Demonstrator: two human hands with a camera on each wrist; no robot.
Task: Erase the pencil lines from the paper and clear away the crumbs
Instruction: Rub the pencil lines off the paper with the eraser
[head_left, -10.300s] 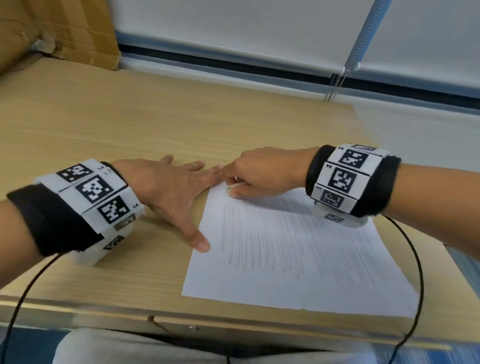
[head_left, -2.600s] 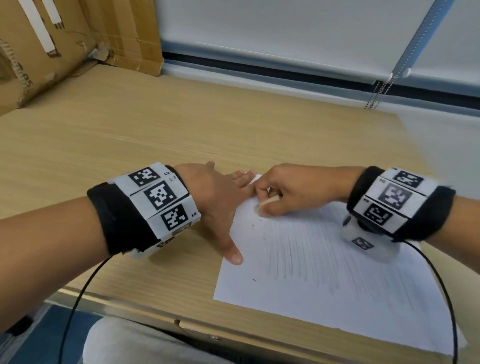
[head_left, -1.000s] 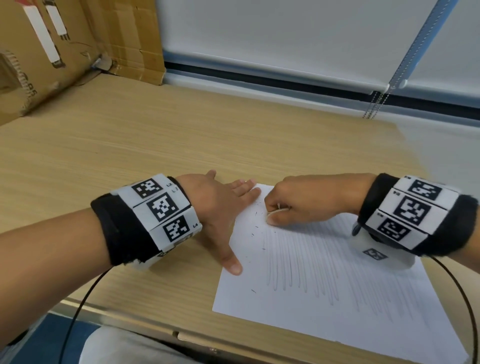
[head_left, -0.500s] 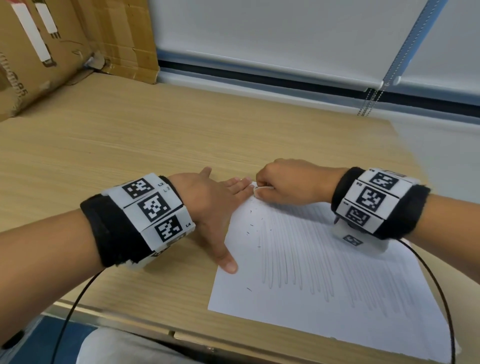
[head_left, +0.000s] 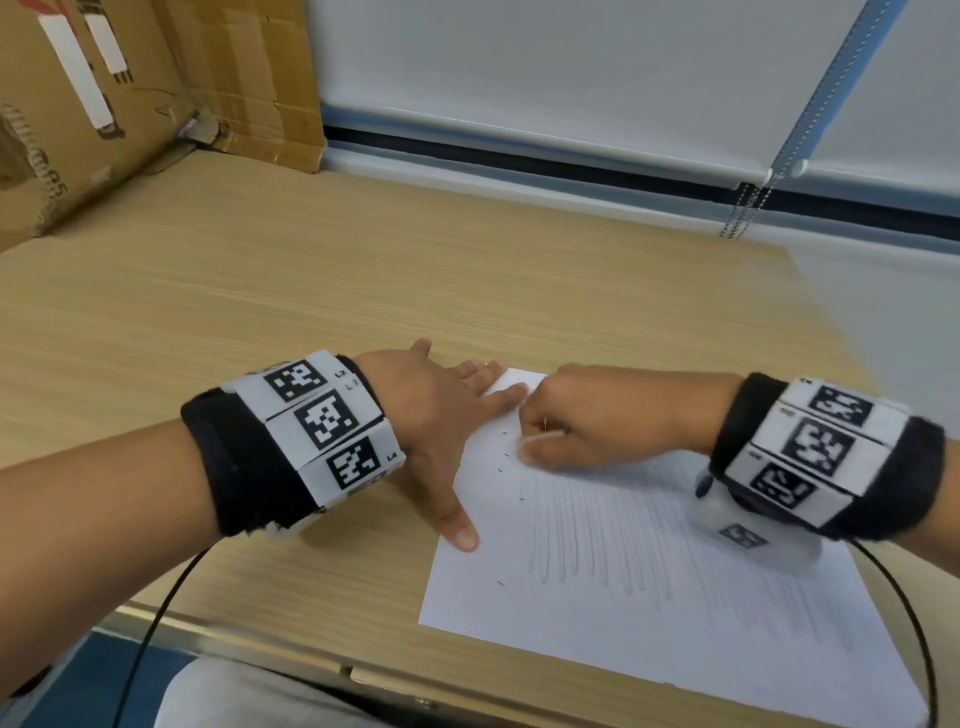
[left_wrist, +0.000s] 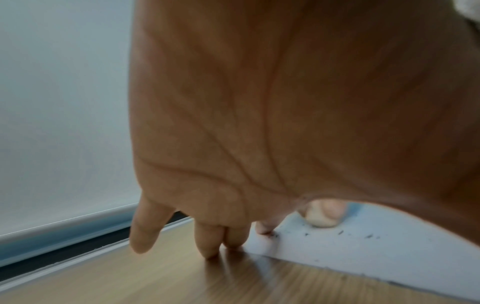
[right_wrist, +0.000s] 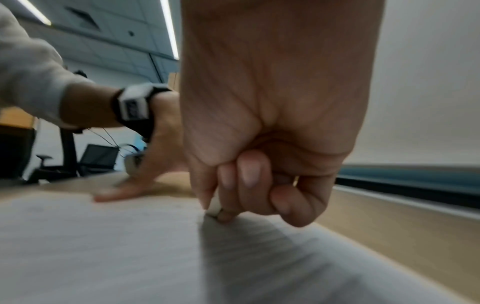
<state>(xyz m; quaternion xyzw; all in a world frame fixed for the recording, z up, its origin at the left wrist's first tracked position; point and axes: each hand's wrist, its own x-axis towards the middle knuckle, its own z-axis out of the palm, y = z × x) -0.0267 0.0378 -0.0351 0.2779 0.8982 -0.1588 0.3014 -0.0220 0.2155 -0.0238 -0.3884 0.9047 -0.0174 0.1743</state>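
Observation:
A white sheet of paper (head_left: 623, 597) with many faint pencil lines (head_left: 613, 551) lies on the wooden desk (head_left: 311, 291). My right hand (head_left: 540, 436) pinches a small white eraser (head_left: 535, 440) and presses it on the paper's upper left part; the eraser (right_wrist: 214, 207) also shows under the fingertips in the right wrist view. My left hand (head_left: 447, 415) lies flat with spread fingers on the paper's left edge and corner, thumb (head_left: 460, 530) on the sheet. Dark crumbs (head_left: 506, 457) dot the paper near the eraser, and crumbs (left_wrist: 340, 233) appear in the left wrist view.
Cardboard boxes (head_left: 104, 93) stand at the desk's back left. A window blind with a bead chain (head_left: 743, 208) hangs along the back. The desk's front edge (head_left: 311, 660) runs just below the paper. Cables trail from both wristbands.
The right hand with the eraser has slid down the sheet from its top corner, in a back-and-forth rub. More crumbs lie on the paper than ten seconds ago. The left hand stays put.

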